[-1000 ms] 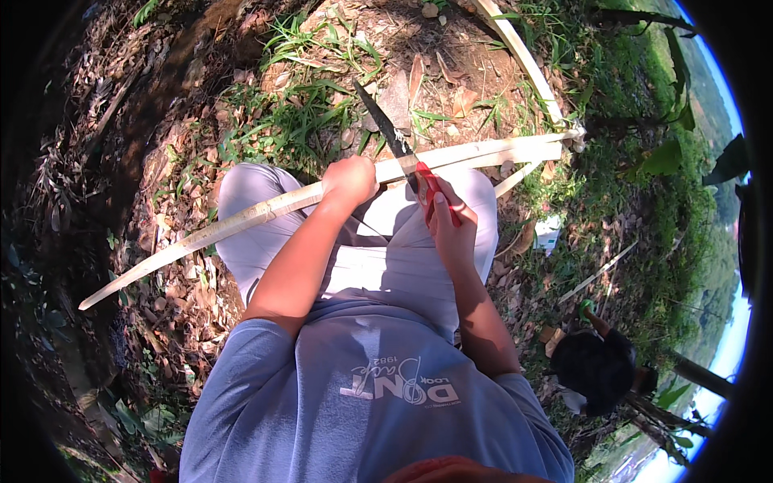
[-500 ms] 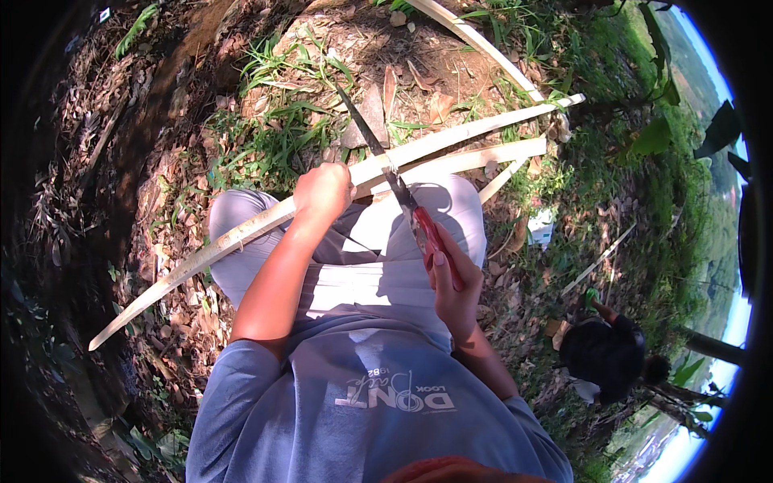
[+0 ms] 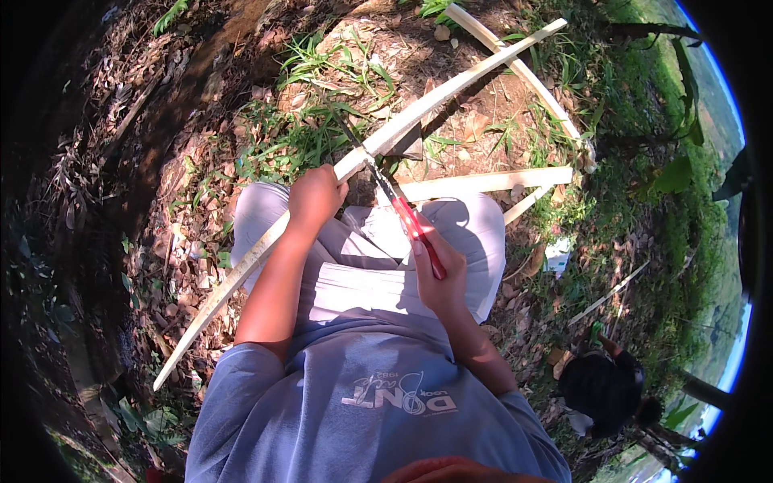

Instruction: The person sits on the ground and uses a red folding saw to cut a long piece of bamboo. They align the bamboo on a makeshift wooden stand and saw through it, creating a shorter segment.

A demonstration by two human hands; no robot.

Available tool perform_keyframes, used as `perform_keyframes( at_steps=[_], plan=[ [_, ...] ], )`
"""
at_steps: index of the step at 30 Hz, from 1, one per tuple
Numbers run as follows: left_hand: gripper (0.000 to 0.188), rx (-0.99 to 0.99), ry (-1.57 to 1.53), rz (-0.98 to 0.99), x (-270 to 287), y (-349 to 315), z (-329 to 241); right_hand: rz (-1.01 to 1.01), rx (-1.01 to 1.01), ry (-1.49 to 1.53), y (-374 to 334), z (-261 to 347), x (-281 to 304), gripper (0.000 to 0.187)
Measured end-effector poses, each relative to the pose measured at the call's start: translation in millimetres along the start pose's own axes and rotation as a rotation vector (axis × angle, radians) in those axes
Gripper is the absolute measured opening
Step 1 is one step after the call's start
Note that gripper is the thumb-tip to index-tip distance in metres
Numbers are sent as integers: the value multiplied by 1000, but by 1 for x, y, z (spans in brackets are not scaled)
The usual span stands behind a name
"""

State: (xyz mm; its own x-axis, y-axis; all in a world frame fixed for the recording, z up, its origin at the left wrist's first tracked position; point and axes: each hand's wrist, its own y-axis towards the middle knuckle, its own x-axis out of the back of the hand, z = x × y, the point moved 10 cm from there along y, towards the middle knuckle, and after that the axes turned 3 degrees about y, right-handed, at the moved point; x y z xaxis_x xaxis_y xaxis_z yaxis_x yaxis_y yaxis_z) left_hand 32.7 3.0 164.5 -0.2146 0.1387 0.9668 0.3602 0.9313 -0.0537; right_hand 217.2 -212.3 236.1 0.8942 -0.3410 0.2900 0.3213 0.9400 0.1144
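Observation:
My left hand is closed around a long pale wooden strip. The strip slants across my lap, from low on the left to high on the right. In my right hand is a red-handled saw, fingers wrapped round the handle. Its narrow dark blade crosses the strip just right of my left hand, pointing up and left. Whether the blade touches or only passes over the wood, I cannot tell.
Another pale strip lies by my right knee, with a thinner piece angled below it. A further strip lies ahead. Leaves and grass cover the ground. A person in dark clothes is at the lower right.
The held strip has tilted more steeply, its far end swinging up and away from the strip by my knee. My right hand and the saw have shifted slightly left.

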Motion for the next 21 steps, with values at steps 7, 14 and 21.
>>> perform_keyframes(
  at_steps=[7,14,21],
  plan=[
    [45,13,-32,356,-13,14,2,-44,68,127,15,-25,9,37],
    [45,29,-73,174,-8,12,-2,-36,-42,355,60,-48,6,36],
    [46,128,-46,363,-14,13,3,-28,23,408,131,-47,-59,30]
  ],
)
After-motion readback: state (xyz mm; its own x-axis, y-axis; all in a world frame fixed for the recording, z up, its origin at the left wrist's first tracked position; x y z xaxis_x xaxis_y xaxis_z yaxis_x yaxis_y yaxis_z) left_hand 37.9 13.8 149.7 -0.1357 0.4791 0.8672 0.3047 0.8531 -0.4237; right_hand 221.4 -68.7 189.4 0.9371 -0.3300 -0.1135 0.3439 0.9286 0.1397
